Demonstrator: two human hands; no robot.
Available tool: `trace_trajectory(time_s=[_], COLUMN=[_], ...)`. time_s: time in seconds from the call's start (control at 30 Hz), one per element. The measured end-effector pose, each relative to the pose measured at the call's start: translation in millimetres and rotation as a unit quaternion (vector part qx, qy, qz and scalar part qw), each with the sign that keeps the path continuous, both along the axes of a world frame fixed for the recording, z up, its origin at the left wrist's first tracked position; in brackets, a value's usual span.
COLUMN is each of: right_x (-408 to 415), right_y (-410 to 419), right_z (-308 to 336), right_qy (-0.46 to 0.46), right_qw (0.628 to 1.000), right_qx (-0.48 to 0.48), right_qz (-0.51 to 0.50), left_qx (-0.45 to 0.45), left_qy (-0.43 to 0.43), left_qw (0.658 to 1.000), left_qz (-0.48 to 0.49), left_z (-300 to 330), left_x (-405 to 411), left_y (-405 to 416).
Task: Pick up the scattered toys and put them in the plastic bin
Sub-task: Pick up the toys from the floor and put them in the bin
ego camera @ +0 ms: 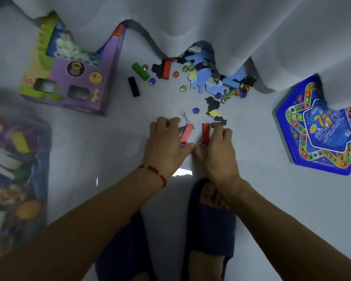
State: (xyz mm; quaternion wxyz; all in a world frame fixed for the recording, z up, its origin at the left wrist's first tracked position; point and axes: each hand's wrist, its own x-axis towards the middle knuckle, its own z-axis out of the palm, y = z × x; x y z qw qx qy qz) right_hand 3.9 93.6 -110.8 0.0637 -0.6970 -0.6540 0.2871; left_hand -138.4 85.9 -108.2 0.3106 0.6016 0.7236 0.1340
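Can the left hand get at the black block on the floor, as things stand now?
Probably yes. The black block lies on bare floor ahead of the left hand, a little to its left, with nothing between them. The hand rests beside a red block.

A white curtain (pixel 211 21) hangs in folds to the pale floor (pixel 261 199). Two dark blue slippers (pixel 211 226) stand below, and a red string bracelet (pixel 156 171) circles one wrist.

Home room, pale floor (pixel 130 122), grey curtain (pixel 211 23), toy boxes (pixel 73 78), slippers (pixel 211 220)
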Motion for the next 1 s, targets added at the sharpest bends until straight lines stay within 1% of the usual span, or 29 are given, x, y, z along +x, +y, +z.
trace_trajectory(time_s=[0.03, 0.1, 0.17, 0.23, 0.3, 0.4, 0.47, 0.53, 0.6, 0.7, 0.77, 0.9, 0.93, 0.97, 1.0], right_x=[-3, -4, -4, -3, -2, 3, 8, 10, 11, 16, 24, 38, 40, 40, 38], right_y=[3, 6, 7, 5, 3, 2, 5, 9, 10, 5, 0, 2, 4, 8, 13], right_z=[-6, -15, -19, -23, -26, -27, -27, -28, -29, -27, -26, -14, -11, -7, -4], right_qy=[0.001, -0.010, -0.037, -0.071, -0.082, -0.053, -0.010, 0.009, 0.015, 0.034, 0.048, 0.038, 0.052, 0.088, 0.149], right_qw=[1.000, 0.999, 0.997, 0.989, 0.984, 0.991, 0.997, 0.999, 1.000, 0.999, 0.998, 0.998, 0.997, 0.993, 0.981], right_qx=[0.010, 0.028, 0.054, 0.106, 0.135, 0.110, 0.073, 0.039, 0.023, 0.030, 0.031, 0.051, 0.049, 0.032, -0.001], right_qz=[0.006, 0.019, 0.037, 0.073, 0.076, 0.055, 0.027, 0.004, -0.007, -0.016, -0.022, -0.005, -0.027, -0.069, -0.124], left_qx=[-0.004, 0.005, 0.010, 0.005, -0.012, -0.060, -0.084, -0.095, -0.077, -0.028, -0.023, 0.000, 0.010, 0.019, 0.029], left_qy=[0.034, 0.070, 0.079, 0.086, 0.083, 0.061, 0.074, 0.078, 0.061, 0.039, 0.042, 0.053, 0.055, 0.052, 0.045], left_qw=[0.999, 0.997, 0.997, 0.996, 0.996, 0.996, 0.993, 0.991, 0.994, 0.998, 0.998, 0.996, 0.995, 0.995, 0.995], left_qz=[-0.008, -0.015, -0.018, -0.032, -0.033, -0.007, -0.027, -0.051, -0.049, -0.043, -0.051, -0.076, -0.080, -0.082, -0.082], left_z=[-3, -9, -14, -17, -18, -20, -21, -21, -19, -12, -9, -15, -19, -22, -24], left_x=[4, 10, 14, 15, 13, 7, 4, 1, -2, -7, -11, -17, -18, -19, -20], left_y=[8, 20, 23, 22, 20, 16, 12, 8, 9, 19, 30, 51, 54, 58, 61])
